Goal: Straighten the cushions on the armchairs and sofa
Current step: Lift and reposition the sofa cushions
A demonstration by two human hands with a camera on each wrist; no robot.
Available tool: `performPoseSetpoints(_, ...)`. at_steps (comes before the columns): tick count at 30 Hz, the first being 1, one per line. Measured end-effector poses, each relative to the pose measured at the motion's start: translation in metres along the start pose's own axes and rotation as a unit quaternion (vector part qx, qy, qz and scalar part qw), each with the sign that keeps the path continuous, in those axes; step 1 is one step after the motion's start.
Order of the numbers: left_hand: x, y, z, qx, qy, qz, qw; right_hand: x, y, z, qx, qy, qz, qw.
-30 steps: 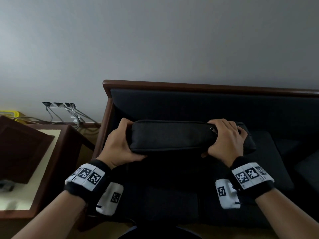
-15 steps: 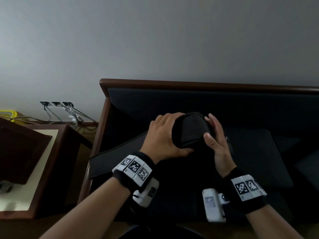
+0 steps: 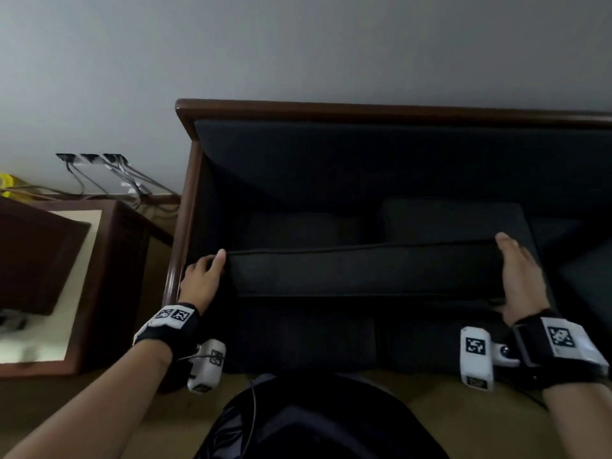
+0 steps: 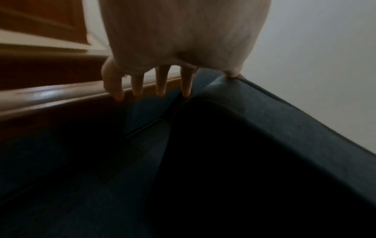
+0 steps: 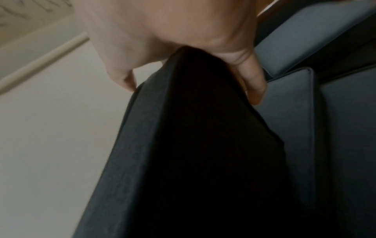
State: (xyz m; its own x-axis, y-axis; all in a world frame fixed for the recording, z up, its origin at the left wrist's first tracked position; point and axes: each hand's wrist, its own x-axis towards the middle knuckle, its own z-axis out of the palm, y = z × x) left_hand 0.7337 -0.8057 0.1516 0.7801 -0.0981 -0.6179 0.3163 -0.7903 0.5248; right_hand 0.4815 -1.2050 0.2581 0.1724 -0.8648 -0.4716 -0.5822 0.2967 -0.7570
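the dark cushion (image 3: 361,273) sits in the centre of the head view, held between both hands above the seat of the wooden-framed sofa (image 3: 364,109). its long axis runs left to right across the frame, level with the sofa's backrest, and a piped seam runs along its upper edge. it seems to stand on one long edge, with a narrow side panel facing the camera, though the dim light makes that hard to confirm.

the left hand (image 3: 202,276) is at the cushion's left end, in the lower left of the frame. its thumb lies on the top corner; in the left wrist view the fingers (image 4: 160,82) point down fairly straight between the cushion's end and the wooden arm rail (image 4: 50,96), so it braces the end more than it clamps it. the right hand (image 3: 520,279) takes the right end; the right wrist view shows its thumb and fingers (image 5: 252,83) wrapped either side of the corner in a firm hold.

the cushion looks like a stiff foam slab in woven fabric: light, not fragile, keeping its shape and unlikely to slip. i judge the two short ends the best places to hold it, as now. a second cushion (image 3: 453,220) lies behind, at centre right.
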Motion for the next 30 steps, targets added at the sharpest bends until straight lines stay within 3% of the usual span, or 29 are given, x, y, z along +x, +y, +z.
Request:
performPoseSetpoints(1,0.000,-0.002,0.002,-0.056,-0.029,-0.044,0.997,-0.005,0.003,-0.001,-0.018,0.015,0.002,1.000)
performPoseSetpoints(3,-0.008,0.002,0.009,-0.204,-0.077,-0.161,0.963,-0.014,0.005,0.002,-0.048,0.040,-0.004,0.998)
performPoseSetpoints(6,-0.015,0.009,0.016,-0.314,-0.148,-0.210,0.914,-0.023,0.001,0.013,-0.069,0.084,-0.002,0.994)
performPoseSetpoints(9,-0.015,0.020,0.011,-0.371,-0.164,-0.187,0.895,-0.024,-0.006,0.020,-0.092,0.122,0.006,0.988)
performPoseSetpoints(13,-0.009,0.037,0.006,-0.390,-0.139,-0.155,0.897,-0.014,-0.019,0.024,-0.086,0.136,0.012,0.987)
performPoseSetpoints(18,-0.003,0.076,-0.022,-0.387,-0.025,-0.084,0.918,-0.001,-0.036,0.031,-0.051,0.130,0.043,0.989)
performPoseSetpoints(21,0.007,0.094,-0.049,-0.405,0.011,-0.043,0.913,0.005,-0.044,0.047,-0.002,0.104,0.052,0.993)
performPoseSetpoints(25,0.023,0.098,-0.076,-0.420,0.024,-0.028,0.907,0.016,-0.055,0.084,0.059,0.083,0.046,0.994)
performPoseSetpoints(30,0.066,0.086,-0.087,-0.427,0.013,-0.060,0.902,0.041,-0.054,0.141,0.128,0.030,0.032,0.991)
